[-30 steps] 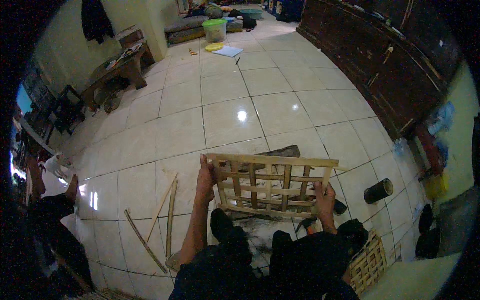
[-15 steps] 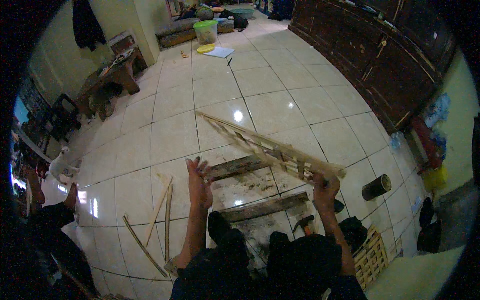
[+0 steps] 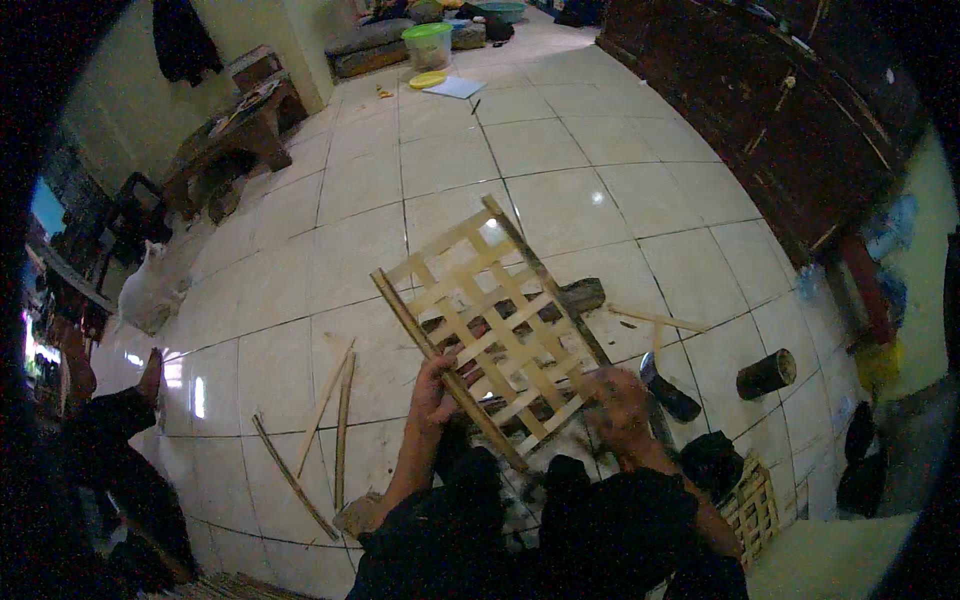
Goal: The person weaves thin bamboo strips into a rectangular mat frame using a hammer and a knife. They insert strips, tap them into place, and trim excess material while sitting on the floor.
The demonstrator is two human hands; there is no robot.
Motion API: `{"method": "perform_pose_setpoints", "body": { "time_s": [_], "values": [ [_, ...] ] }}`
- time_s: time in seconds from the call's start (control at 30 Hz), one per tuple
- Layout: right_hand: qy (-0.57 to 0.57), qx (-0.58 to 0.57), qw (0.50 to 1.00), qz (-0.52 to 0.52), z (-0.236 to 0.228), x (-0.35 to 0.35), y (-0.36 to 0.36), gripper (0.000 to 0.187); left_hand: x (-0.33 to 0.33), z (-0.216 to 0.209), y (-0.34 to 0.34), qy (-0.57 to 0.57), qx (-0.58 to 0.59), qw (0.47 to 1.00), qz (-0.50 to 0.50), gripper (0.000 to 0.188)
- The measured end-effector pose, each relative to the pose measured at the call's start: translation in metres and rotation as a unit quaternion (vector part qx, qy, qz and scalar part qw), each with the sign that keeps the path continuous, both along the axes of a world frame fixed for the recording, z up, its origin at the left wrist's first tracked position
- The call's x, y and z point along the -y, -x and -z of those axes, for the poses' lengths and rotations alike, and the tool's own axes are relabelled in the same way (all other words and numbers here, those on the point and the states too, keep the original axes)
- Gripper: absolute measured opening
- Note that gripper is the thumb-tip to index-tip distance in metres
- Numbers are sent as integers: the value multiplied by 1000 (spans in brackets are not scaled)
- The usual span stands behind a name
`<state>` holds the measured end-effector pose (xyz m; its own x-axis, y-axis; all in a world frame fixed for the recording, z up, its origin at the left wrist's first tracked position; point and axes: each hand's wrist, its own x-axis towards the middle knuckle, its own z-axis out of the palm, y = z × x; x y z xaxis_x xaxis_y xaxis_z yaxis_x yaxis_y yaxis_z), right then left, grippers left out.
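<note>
A woven bamboo lattice panel [image 3: 487,332] with thicker bars along its two long sides is held tilted in front of my knees. My left hand [image 3: 432,400] is closed round the bar on its left side. At its lower right corner sits my right hand [image 3: 617,412], closed on the edge and partly blurred. Beneath the panel a wooden beam [image 3: 583,295] lies on the tiles, mostly covered by the lattice. A dark-handled tool [image 3: 675,400] lies just right of my right hand.
Bamboo strips [image 3: 345,430] lie at left, thin pieces [image 3: 660,320] at right. A dark hollow tube [image 3: 766,373] and another lattice panel [image 3: 755,510] are at right. At left are a white cat [image 3: 150,290] and another person's leg [image 3: 110,415]. A dark cabinet [image 3: 760,110] stands far right.
The panel has turned from nearly edge-on to face me and come closer. My left hand, open and apart from it before, now grips its left bar. The cat has shifted.
</note>
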<state>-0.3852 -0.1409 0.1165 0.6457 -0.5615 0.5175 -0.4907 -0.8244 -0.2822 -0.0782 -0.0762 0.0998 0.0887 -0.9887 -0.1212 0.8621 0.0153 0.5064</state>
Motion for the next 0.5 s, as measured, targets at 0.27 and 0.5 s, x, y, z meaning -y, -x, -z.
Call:
{"method": "perform_pose_setpoints", "body": {
  "time_s": [0.27, 0.5],
  "values": [
    [-357, 39, 914, 190, 50, 27, 12, 41, -3, 18, 10, 20, -23, 999, 11, 60],
    [-454, 68, 870, 180, 14, 8, -8, 41, 0, 31, -2, -103, 58, 990, -77, 44]
  ]
}}
